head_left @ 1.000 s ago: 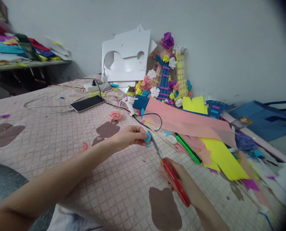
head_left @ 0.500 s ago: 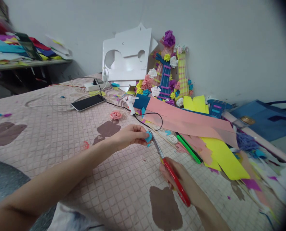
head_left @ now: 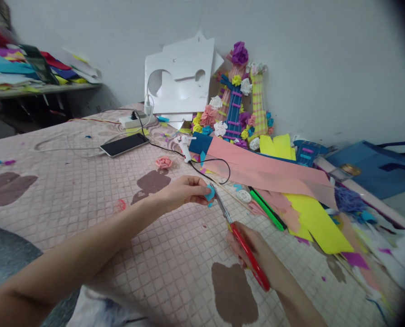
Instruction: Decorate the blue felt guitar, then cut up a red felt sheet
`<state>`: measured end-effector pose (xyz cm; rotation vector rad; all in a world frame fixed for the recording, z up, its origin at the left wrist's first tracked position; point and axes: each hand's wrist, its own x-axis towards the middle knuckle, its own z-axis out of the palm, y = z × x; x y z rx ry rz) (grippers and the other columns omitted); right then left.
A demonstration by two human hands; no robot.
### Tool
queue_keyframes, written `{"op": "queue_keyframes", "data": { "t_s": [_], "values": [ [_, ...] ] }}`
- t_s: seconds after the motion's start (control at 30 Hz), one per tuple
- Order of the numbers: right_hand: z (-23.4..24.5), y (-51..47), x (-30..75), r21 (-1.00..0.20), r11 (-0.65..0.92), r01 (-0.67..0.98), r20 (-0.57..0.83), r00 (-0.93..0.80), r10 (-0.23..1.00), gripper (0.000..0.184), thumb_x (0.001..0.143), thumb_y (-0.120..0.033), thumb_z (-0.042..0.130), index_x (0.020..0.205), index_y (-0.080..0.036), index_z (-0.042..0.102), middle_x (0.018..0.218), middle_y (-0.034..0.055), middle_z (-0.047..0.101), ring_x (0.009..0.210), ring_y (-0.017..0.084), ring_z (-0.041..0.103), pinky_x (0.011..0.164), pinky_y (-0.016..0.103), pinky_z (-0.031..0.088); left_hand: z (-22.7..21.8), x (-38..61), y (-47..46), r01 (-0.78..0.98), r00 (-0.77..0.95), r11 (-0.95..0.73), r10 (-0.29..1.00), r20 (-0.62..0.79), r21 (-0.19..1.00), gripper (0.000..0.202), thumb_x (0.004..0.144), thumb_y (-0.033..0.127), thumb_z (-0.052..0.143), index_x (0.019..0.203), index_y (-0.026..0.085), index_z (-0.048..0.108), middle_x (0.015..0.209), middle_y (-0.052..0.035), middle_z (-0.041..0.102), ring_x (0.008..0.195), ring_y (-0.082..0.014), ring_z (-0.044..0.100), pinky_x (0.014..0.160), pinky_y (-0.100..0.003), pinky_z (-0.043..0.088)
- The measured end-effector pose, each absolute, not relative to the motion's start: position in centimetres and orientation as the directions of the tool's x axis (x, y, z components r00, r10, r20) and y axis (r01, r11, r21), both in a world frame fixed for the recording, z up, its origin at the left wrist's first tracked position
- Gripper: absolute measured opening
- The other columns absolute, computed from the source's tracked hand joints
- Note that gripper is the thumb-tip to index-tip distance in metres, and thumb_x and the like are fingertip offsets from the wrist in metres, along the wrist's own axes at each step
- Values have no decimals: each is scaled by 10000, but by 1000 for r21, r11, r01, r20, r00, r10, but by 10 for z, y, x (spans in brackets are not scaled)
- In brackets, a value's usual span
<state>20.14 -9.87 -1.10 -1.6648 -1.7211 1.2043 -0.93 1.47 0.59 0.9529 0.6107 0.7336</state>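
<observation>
Two bare hands work over one table with a pink, grid-patterned cover. Between them, just right of the frame's centre and a little below it, are one small blue paper piece and one pair of red-handled scissors.

The left hand, at centre, has thumb and forefinger pinched together on the blue piece, with the other fingers curled below. The right hand, lower right of centre, is wrapped around the scissors' handles; some of its fingers are hidden beneath. The blades point up and left, nearly together, their tips at the blue piece's right edge; whether they are cutting into it, I cannot tell.

Left of centre lie one phone and one loose pink flower, with one white glue gun just right of the flower. One power strip sits above the phone. Right of centre are one white disc, one green pen and one long pink sheet. Two areas of yellow paper show there, one above the pink sheet and one below.
</observation>
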Motion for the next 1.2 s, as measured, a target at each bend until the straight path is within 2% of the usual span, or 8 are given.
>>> {"op": "queue_keyframes", "data": {
  "t_s": [0.17,0.4,0.6,0.8,1.07,1.2],
  "values": [
    [-4,-100,200,-849,-173,499,-290,-168,942,318,794,-443,601,683,-219,404,545,-66,394,449,85,404,407,209,333,6,-10,15,-291,613,379,779,-133,879,258,643,226,794,673,112,565,701,-38,685,661,-117,660,668,-257,526],
    [-14,-92,195,-911,-279,305,-327,-120,938,396,783,-588,528,682,-220,422,467,-87,359,361,70,316,327,200,296,3,-7,12,-306,613,393,779,-136,867,234,670,242,785,678,110,592,759,-59,698,724,-126,659,692,-255,513],
    [-7,-87,179,-974,-94,208,-92,15,996,330,699,-456,678,756,-206,471,539,-86,411,437,72,404,399,195,362,-2,6,-11,-316,622,505,749,-227,803,238,660,251,796,688,120,599,719,-11,656,656,-85,618,696,-240,485],
    [-3,-84,170,-988,29,150,52,153,987,298,679,-369,722,784,-195,503,658,-52,501,493,73,438,435,208,386,0,11,-17,-291,598,493,763,-247,820,258,647,269,801,668,130,585,651,22,590,638,-66,557,654,-220,434],
    [-13,-77,166,-983,75,170,106,180,978,283,688,-323,710,825,-203,494,697,-46,513,496,82,451,437,221,393,-5,15,-24,-264,595,461,769,-233,847,293,636,312,802,705,128,586,709,3,594,668,-80,538,655,-235,404],
    [-10,-77,167,-981,28,191,62,172,983,245,710,-310,669,814,-205,474,676,-46,495,496,82,445,436,217,386,-4,15,-26,-246,596,449,769,-231,859,287,654,313,788,754,131,590,775,-10,600,688,-87,550,651,-237,414]
  ]
}}
